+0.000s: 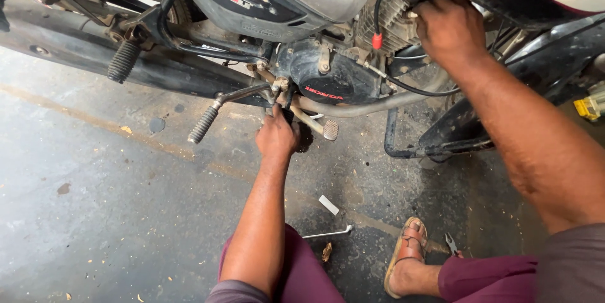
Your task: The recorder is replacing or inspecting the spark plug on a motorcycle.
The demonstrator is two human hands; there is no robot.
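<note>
The left hand (276, 136) is reaching under the motorcycle engine (328, 79) near the brake pedal (315, 123), its fingers curled and hidden against the underside, so I cannot tell what they are gripping. The right hand (449, 29), far right, is clamping down on the cylinder (394, 22). Working blind there is calling for steady bracing above and small, felt movements below.

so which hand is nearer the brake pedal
Left. The left hand is right beside the brake pedal, under the engine; the right hand is up by the cylinder.
</note>
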